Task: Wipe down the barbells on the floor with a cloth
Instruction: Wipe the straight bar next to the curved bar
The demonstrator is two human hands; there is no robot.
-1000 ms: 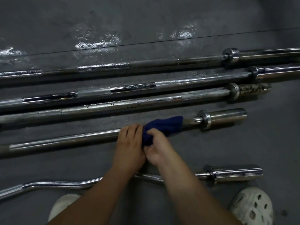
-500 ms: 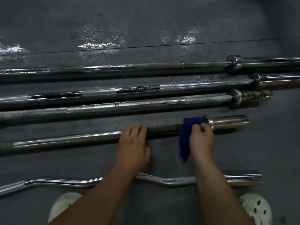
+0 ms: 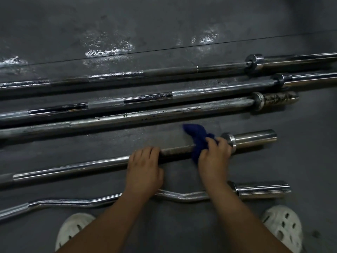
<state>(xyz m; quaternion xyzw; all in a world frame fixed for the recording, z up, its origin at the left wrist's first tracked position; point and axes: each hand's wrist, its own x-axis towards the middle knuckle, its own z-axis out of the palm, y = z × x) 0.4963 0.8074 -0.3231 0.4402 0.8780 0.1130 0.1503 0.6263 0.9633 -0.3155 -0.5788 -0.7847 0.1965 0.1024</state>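
Five steel barbells lie roughly parallel on the dark grey rubber floor (image 3: 164, 24). Fourth from the far side: short straight chrome barbell (image 3: 73, 168), sleeve end at right. Left hand (image 3: 144, 170) rests on its shaft, fingers curled over the top, pressing it down. Right hand (image 3: 213, 157) grips a bunched dark blue cloth (image 3: 197, 137) against the shaft just beside the collar; one cloth corner sticks up away from the bar. Nearest the person: curved chrome curl bar (image 3: 178, 196), partly under both forearms. Rusted-sleeve bar (image 3: 145, 115) lies just beyond the cloth. White perforated clogs (image 3: 284, 229) at the bottom edge.
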